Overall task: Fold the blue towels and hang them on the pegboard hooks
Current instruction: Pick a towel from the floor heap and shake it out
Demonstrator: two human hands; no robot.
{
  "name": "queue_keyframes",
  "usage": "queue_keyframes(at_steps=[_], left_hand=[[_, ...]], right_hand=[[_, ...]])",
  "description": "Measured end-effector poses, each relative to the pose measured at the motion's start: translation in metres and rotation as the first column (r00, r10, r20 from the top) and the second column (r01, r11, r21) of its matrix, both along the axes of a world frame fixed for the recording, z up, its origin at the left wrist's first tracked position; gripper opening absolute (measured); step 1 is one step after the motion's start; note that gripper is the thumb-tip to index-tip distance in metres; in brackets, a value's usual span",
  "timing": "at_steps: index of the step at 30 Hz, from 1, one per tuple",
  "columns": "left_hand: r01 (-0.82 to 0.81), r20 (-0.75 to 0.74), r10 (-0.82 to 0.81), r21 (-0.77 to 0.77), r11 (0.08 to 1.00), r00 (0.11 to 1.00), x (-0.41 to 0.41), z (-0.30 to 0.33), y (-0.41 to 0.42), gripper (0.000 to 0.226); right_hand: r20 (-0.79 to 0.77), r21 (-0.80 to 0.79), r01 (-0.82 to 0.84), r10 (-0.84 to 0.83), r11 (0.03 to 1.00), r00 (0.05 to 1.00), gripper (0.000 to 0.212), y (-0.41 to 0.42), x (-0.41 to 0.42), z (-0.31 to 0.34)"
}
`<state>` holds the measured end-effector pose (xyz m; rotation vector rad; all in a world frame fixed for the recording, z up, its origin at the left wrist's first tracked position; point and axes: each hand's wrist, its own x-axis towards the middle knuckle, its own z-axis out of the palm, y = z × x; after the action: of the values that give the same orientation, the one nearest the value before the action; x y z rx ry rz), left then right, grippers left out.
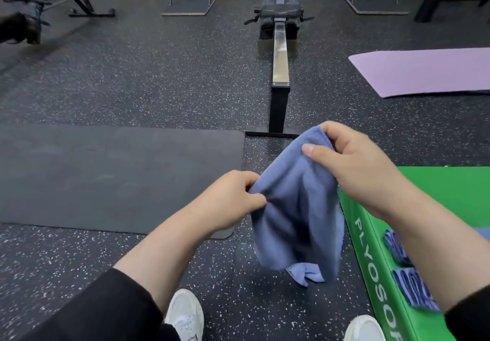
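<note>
The soft, matt blue cloth towel (297, 208) is showing a fine, slightly fuzzy nap. The dark rubber floor (159, 80) is looking matt and grainy with pale speckles. The black foam mat (106, 179) is appearing smooth and dull, like the lilac mat (424, 71). The rowing machine's metal rail (280, 57) is gleaming brushed silver. The green box (437, 189) is wearing smooth, faintly shiny vinyl.
</note>
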<state>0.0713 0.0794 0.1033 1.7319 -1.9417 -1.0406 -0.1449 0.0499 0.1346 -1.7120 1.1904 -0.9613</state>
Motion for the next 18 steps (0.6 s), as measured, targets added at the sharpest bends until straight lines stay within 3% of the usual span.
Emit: queue_keyframes(at_steps=[4,10,13,15,18], left_hand=[[-0.111,0.16,0.11,-0.006,0.994,0.981,0.009,-0.001,-0.004,0.014],[-0.241,0.331,0.29,-0.182,0.953,0.898,0.043,-0.008,-0.009,0.013],[-0.324,0.206,0.375,-0.243,0.914,0.904,0.057,-0.01,-0.01,0.021],[-0.427,0.006,0.443,-0.26,0.866,0.896,0.063,-0.01,-0.009,0.018],[-0.532,-0.271,0.473,-0.221,0.818,0.839,0.062,-0.009,-0.008,0.021]], right_hand=[[0.028,-0.074,0.131,-0.129,0.989,0.991,0.009,-0.001,-0.017,0.006],[-0.036,-0.036,0.256,-0.257,0.966,0.966,0.008,-0.003,-0.041,-0.009],[0.019,0.04,0.293,-0.294,0.955,0.956,0.012,-0.002,-0.044,-0.014],[0.008,0.07,0.306,-0.308,0.949,0.951,0.021,-0.002,-0.048,-0.016],[-0.021,0.07,0.309,-0.308,0.948,0.951,0.017,-0.002,-0.053,-0.017]])
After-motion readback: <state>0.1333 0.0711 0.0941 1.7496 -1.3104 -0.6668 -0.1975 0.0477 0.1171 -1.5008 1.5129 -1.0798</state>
